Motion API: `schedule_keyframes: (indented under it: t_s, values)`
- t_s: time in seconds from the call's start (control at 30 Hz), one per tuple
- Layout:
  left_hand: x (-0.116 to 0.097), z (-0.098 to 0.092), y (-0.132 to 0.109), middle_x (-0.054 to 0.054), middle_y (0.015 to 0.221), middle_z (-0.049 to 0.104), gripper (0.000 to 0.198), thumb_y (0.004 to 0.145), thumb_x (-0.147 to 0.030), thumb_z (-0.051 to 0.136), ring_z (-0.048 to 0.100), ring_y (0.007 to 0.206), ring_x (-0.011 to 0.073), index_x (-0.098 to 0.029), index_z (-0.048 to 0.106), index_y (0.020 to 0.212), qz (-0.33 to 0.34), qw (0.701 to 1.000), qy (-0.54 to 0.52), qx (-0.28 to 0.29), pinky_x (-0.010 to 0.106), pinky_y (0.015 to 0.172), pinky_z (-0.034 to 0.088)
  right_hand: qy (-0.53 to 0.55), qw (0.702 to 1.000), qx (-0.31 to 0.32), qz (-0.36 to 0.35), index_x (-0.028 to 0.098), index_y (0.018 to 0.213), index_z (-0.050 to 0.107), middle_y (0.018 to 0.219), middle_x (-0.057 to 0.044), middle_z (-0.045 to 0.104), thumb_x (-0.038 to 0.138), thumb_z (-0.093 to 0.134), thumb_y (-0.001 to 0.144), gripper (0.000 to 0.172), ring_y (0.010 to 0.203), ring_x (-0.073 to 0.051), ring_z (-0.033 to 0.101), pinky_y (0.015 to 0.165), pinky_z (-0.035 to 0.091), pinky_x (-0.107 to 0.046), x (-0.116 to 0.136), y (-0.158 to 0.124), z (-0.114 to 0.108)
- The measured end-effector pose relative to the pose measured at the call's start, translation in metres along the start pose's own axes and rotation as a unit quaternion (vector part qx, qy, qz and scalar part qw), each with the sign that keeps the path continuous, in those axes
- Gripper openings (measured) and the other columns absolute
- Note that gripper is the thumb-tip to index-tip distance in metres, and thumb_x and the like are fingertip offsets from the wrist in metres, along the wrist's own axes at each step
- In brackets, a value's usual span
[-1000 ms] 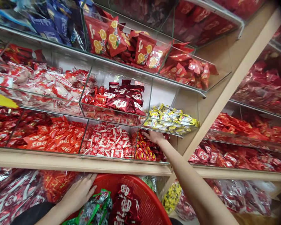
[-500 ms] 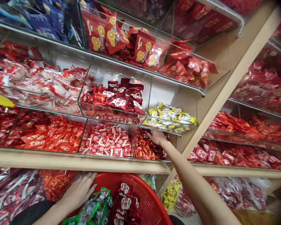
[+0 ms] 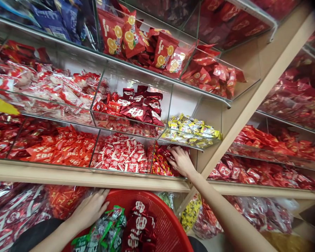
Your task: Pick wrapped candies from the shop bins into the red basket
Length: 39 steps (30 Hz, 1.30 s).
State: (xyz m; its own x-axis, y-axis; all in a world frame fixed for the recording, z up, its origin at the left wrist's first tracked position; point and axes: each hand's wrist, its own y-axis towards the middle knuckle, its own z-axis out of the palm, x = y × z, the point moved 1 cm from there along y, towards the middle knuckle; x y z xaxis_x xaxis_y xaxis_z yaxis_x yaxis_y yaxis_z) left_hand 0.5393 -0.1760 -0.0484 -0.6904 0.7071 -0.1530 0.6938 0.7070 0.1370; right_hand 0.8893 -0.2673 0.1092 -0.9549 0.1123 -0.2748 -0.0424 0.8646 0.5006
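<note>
My right hand (image 3: pixel 182 161) reaches into the lower-row compartment at the right, over small red-and-yellow wrapped candies (image 3: pixel 159 161) and darker red ones. Its fingers are spread and bent down onto the darker wrappers; the fingertips are partly hidden among them. Below the shelf stands a red plastic basket (image 3: pixel 176 217). It holds green-and-clear wrapped sweets (image 3: pixel 107 225) and dark red packets with white lettering (image 3: pixel 139 227). At the basket's left rim lies my left hand (image 3: pixel 90 209), palm down, fingers stretched out and touching the rim.
Clear dividers split the shelves into compartments. Beside the reached one are red-and-white candies (image 3: pixel 120 152); yellow-wrapped candies (image 3: pixel 191 126) sit directly above. A slanting wooden post (image 3: pixel 236 122) stands right of my hand. Bagged sweets (image 3: pixel 18 213) lie under the shelf's wooden edge (image 3: pixel 55 175).
My right hand has shifted slightly right and down within the compartment, and more of its fingers show. The left hand stays on the basket rim. The view has moved a little.
</note>
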Motion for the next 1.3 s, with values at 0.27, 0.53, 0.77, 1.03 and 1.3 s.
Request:
schedule_keyframes:
  t_s: [0.27, 0.53, 0.77, 1.03, 1.3]
  values:
    - [0.000, -0.001, 0.000, 0.016, 0.128, 0.050, 0.051, 0.084, -0.033, 0.029, 0.050, 0.114, 0.0259, -0.010, 0.045, 0.126, 0.006, 1.000, 0.005, 0.003, 0.039, 0.094, 0.041, 0.032, 0.999, -0.008, 0.016, 0.022, 0.126, 0.043, 0.118, -0.011, 0.050, 0.053, 0.030, 0.087, 0.051, 0.102, -0.025, 0.046, 0.084, 0.034, -0.037, 0.001, -0.033, -0.006]
    - [-0.001, -0.002, 0.000, 0.015, 0.127, 0.051, 0.049, 0.085, -0.033, 0.030, 0.052, 0.112, 0.0262, -0.012, 0.045, 0.126, 0.008, 1.000, 0.009, -0.004, 0.039, 0.092, 0.043, 0.070, 0.997, -0.014, 0.025, 0.017, 0.129, 0.040, 0.130, -0.012, 0.043, 0.052, 0.033, 0.087, 0.056, 0.114, -0.024, 0.041, 0.094, 0.031, -0.038, 0.005, -0.049, -0.001]
    - [-0.005, -0.007, 0.001, 0.017, 0.127, 0.050, 0.049, 0.086, -0.030, 0.028, 0.051, 0.113, 0.0269, -0.009, 0.044, 0.127, 0.012, 1.000, 0.022, 0.015, 0.040, 0.093, 0.042, 0.138, 0.989, -0.022, 0.054, 0.021, 0.122, 0.048, 0.125, -0.010, 0.048, 0.049, 0.037, 0.086, 0.047, 0.110, -0.025, 0.045, 0.093, 0.034, -0.041, 0.002, -0.061, -0.002]
    - [-0.006, -0.005, 0.000, 0.018, 0.126, 0.051, 0.048, 0.086, -0.030, 0.030, 0.051, 0.113, 0.0269, -0.008, 0.045, 0.126, 0.015, 0.999, 0.026, 0.015, 0.039, 0.093, 0.042, 0.240, 0.964, -0.068, 0.093, 0.018, 0.119, 0.047, 0.117, -0.012, 0.052, 0.032, 0.047, 0.082, 0.040, 0.109, -0.023, 0.048, 0.095, 0.037, -0.039, -0.031, -0.027, 0.011]
    - [-0.006, -0.003, 0.001, 0.017, 0.126, 0.051, 0.046, 0.087, -0.031, 0.032, 0.052, 0.112, 0.0265, -0.010, 0.046, 0.126, 0.005, 1.000, 0.013, 0.012, 0.039, 0.093, 0.042, 0.198, 0.973, 0.005, 0.121, 0.016, 0.115, 0.049, 0.114, -0.013, 0.052, 0.027, 0.054, 0.074, 0.043, 0.104, -0.025, 0.051, 0.086, 0.041, -0.036, -0.033, -0.009, 0.023]
